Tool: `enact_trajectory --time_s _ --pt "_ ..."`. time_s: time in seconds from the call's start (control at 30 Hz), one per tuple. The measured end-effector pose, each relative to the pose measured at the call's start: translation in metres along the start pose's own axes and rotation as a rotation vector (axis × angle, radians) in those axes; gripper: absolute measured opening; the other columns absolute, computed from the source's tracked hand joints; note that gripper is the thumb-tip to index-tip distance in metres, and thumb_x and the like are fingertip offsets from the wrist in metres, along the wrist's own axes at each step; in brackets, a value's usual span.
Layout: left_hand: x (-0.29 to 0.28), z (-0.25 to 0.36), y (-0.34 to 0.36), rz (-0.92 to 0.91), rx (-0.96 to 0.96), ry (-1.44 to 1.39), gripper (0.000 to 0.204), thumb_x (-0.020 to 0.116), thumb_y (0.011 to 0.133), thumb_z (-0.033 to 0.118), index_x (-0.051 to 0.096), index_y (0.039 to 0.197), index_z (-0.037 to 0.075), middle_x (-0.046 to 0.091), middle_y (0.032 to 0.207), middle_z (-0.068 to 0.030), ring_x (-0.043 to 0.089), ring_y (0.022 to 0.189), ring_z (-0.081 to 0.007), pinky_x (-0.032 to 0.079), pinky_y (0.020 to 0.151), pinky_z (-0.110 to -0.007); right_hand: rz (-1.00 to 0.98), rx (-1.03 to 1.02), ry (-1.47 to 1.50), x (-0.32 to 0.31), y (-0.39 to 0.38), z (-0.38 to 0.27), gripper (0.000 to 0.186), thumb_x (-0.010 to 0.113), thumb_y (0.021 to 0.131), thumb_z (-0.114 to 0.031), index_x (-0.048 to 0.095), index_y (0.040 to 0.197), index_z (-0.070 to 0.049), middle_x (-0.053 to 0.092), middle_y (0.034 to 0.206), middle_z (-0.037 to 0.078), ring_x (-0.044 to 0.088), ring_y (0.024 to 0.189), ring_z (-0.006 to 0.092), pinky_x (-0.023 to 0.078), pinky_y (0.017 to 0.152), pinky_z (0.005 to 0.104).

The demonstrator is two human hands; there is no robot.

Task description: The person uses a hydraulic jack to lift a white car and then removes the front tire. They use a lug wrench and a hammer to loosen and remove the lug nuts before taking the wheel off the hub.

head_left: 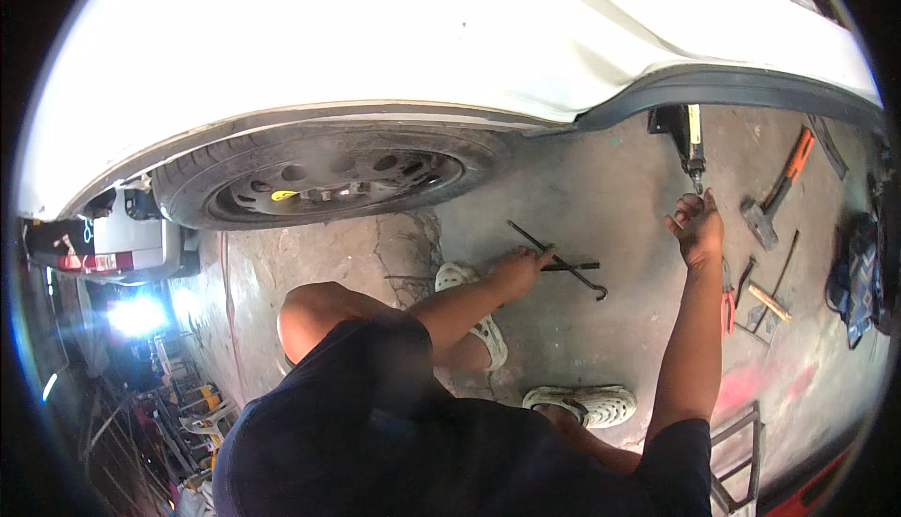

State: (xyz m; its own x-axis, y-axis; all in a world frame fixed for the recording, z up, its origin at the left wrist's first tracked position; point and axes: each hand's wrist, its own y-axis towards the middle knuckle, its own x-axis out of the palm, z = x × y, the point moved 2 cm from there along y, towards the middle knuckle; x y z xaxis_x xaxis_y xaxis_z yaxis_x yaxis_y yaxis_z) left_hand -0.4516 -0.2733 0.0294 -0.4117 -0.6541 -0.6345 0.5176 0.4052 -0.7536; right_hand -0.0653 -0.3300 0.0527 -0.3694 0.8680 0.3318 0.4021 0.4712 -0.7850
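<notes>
I crouch beside a white car whose black steel wheel stands at the left. My left hand is down on the concrete floor, closed around a thin black hooked rod that lies there crossed by a second black bar. My right hand reaches up to the screw end of a scissor jack set under the car's sill, its fingers pinched on the jack's eye. Both my feet in pale perforated clogs rest on the floor.
A sledgehammer with an orange handle, red-handled pliers, a small wooden-handled tool and a thin rod lie at the right. A dark patterned cloth is at the far right. A metal frame stands lower right. Workshop clutter sits lower left.
</notes>
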Motion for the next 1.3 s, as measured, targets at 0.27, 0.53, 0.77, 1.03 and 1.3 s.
enact_trajectory --time_s 0.27,0.53,0.77,1.03,1.3 --pt "-0.043 0.036 0.011 -0.029 -0.010 -0.187 0.054 0.064 0.089 0.009 0.052 0.142 0.009 0.065 0.125 -0.0241 0.064 0.114 -0.0418 0.051 0.098 -0.050 -0.279 -0.592 -1.474 -0.074 0.001 0.107 0.035 0.058 0.097 -0.031 0.067 0.119 -0.006 0.073 0.107 0.015 0.067 0.100 0.0400 0.053 0.091 0.0458" --pt "-0.065 0.090 0.012 0.026 0.069 -0.523 0.042 0.066 0.094 0.020 0.059 0.132 0.004 0.069 0.097 -0.0174 0.067 0.088 -0.0289 0.051 0.078 -0.042 -0.445 -0.723 -2.017 -0.072 -0.043 0.142 0.036 0.052 0.098 -0.025 0.061 0.129 -0.009 0.055 0.139 0.018 0.047 0.135 0.0354 0.040 0.111 0.0499" --pt "-0.166 0.212 -0.054 -0.164 -0.106 -0.976 0.033 0.059 0.102 0.022 0.061 0.130 0.005 0.054 0.076 0.0015 0.048 0.065 -0.0091 0.039 0.057 -0.028 -0.436 -0.563 -1.927 -0.135 -0.073 0.050 0.047 0.058 0.092 -0.020 0.053 0.136 -0.003 0.056 0.139 0.021 0.051 0.133 0.0365 0.043 0.109 0.0492" --pt "-0.195 0.331 -0.067 0.005 0.124 -0.490 0.030 0.065 0.093 0.022 0.068 0.118 0.005 0.066 0.084 -0.0126 0.065 0.079 -0.0262 0.051 0.072 -0.039 -0.048 -0.290 -1.543 -0.169 -0.136 -0.070 0.061 0.063 0.084 -0.020 0.047 0.141 -0.005 0.055 0.137 0.023 0.050 0.132 0.0415 0.046 0.106 0.0530" --pt "-0.212 0.456 -0.097 -0.136 0.369 -0.073 0.033 0.071 0.089 0.031 0.072 0.116 0.011 0.074 0.102 -0.0166 0.069 0.091 -0.0381 0.053 0.083 -0.045 -0.776 -0.330 -1.771 -0.228 -0.218 -0.156 0.039 0.065 0.087 -0.026 0.065 0.123 -0.010 0.067 0.118 0.022 0.064 0.112 0.0371 0.051 0.098 0.0462"
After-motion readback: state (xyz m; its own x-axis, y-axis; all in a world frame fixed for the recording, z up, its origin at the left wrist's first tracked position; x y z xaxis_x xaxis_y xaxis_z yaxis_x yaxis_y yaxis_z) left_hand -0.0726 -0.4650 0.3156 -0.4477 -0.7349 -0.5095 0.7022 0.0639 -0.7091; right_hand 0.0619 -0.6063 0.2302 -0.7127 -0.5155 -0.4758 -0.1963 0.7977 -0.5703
